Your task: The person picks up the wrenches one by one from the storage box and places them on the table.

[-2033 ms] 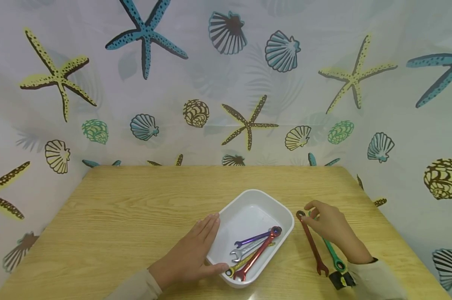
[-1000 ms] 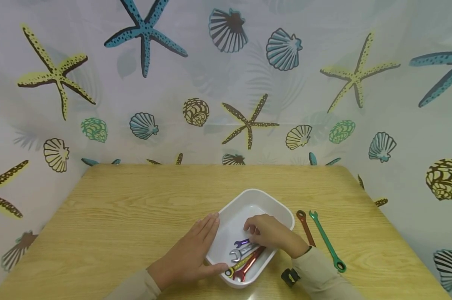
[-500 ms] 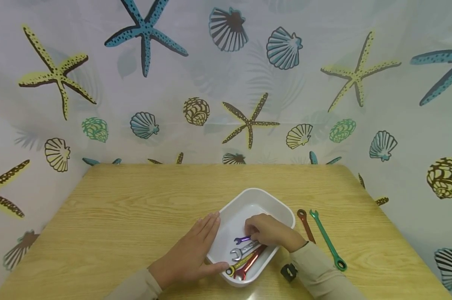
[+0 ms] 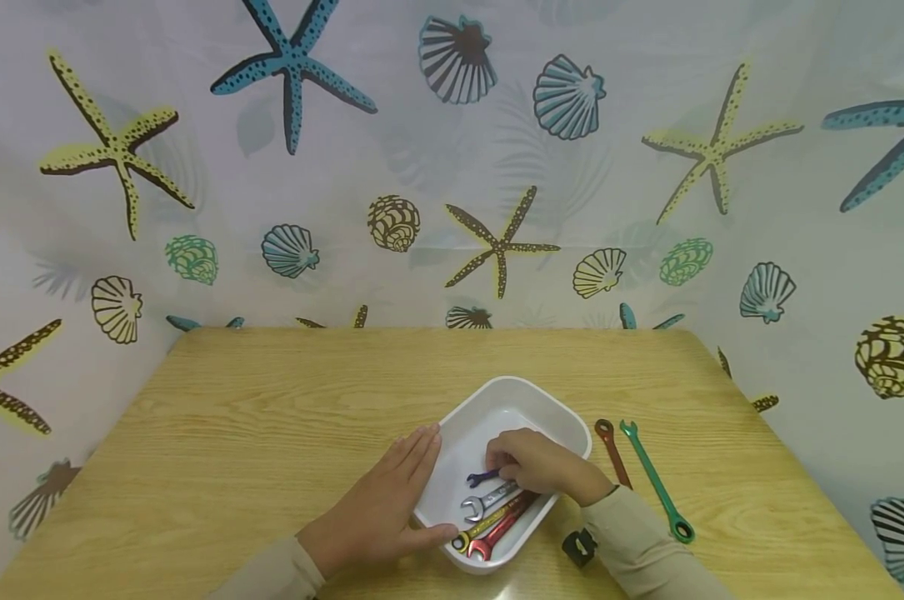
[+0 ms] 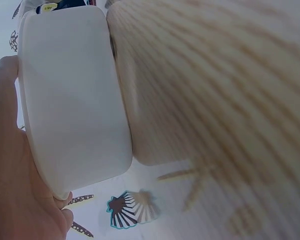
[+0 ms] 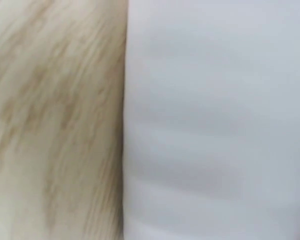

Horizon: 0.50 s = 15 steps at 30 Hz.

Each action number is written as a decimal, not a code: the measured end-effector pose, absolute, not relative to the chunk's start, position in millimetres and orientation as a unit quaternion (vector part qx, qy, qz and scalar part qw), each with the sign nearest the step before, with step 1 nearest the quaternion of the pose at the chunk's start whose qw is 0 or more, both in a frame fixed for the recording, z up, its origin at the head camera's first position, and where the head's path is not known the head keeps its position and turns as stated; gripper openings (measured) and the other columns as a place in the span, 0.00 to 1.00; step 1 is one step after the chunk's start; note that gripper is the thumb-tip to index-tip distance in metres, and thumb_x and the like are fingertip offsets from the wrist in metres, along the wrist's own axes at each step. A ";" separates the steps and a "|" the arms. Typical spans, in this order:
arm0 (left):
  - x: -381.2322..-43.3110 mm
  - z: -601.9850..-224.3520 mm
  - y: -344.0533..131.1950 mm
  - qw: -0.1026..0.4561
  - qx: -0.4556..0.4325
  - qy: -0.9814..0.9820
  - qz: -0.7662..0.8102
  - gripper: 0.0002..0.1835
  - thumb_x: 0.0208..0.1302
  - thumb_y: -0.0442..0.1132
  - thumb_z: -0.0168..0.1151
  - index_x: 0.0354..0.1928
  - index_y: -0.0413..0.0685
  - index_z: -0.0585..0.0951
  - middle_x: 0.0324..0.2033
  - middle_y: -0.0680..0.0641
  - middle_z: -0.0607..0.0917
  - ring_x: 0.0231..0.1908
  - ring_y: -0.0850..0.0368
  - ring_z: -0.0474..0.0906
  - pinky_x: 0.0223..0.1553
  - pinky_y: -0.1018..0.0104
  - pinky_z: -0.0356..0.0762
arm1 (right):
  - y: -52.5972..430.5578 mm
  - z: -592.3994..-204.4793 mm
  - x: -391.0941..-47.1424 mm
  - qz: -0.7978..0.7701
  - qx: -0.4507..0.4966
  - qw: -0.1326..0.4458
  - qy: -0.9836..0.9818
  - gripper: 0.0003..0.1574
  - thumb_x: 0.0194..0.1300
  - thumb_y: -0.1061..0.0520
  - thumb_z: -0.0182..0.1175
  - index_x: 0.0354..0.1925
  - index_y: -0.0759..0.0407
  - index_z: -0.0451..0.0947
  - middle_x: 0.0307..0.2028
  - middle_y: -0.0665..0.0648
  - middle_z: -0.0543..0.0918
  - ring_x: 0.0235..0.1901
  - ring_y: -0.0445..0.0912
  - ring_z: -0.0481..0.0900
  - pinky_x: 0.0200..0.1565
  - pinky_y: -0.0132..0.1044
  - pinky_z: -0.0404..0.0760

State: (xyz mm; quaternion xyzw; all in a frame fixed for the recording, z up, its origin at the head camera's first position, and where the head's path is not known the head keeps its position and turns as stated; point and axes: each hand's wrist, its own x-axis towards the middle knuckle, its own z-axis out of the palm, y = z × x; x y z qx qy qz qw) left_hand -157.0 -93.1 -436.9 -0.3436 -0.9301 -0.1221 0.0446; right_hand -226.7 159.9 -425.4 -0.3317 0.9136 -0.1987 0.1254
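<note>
A white plastic bin [image 4: 459,437] stands on the wooden table with several wrenches inside. My left hand [image 4: 392,508] lies along its left side, fingers straight against the rim and thumb across the near corner. In the left wrist view the bin's outer wall [image 5: 75,100] fills much of the picture beside that hand. Inside the bin, my right hand [image 4: 537,460] pinches a small purple wrench [image 4: 482,478], whose far end is hidden under the fingers. Below it lie a silver wrench [image 4: 489,500], a yellow wrench [image 4: 485,525] and a red wrench [image 4: 496,536], partly covered by the hand.
Right of the bin, a dark red wrench [image 4: 611,450] and a green wrench [image 4: 657,479] lie on the table [image 4: 309,383]; the right sleeve covers part of the red one. A black wrist camera [image 4: 579,547] hangs at that sleeve. A shell-patterned cloth [image 4: 422,167] surrounds the table.
My right hand has gone from beside the green wrench on the table into the bin, to the purple wrench, which has shifted slightly. The left hand has stayed put.
</note>
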 end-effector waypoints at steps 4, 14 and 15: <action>-157.0 -436.6 -93.0 0.040 -0.343 -0.931 -0.121 0.56 0.61 0.75 0.41 0.74 0.36 0.47 0.75 0.41 0.46 0.74 0.47 0.41 0.72 0.54 0.45 | 160.1 -425.3 -226.7 -0.207 -0.332 0.124 0.912 0.09 0.61 0.67 0.61 0.31 0.52 0.80 0.28 0.45 0.78 0.31 0.38 0.73 0.39 0.35 0.77; -157.4 -436.2 -93.0 0.029 -0.340 -0.932 -0.125 0.55 0.61 0.74 0.43 0.74 0.37 0.46 0.75 0.42 0.45 0.74 0.47 0.40 0.72 0.53 0.46 | 160.9 -427.9 -227.9 -0.211 -0.342 0.116 0.908 0.10 0.61 0.66 0.62 0.32 0.50 0.80 0.29 0.43 0.79 0.32 0.36 0.73 0.41 0.35 0.77; -157.1 -436.0 -93.2 0.029 -0.339 -0.932 -0.124 0.56 0.61 0.75 0.42 0.74 0.37 0.46 0.75 0.42 0.45 0.74 0.48 0.40 0.72 0.54 0.46 | 160.9 -428.1 -227.9 -0.211 -0.342 0.115 0.908 0.10 0.61 0.66 0.61 0.32 0.50 0.80 0.29 0.43 0.79 0.32 0.36 0.73 0.40 0.35 0.77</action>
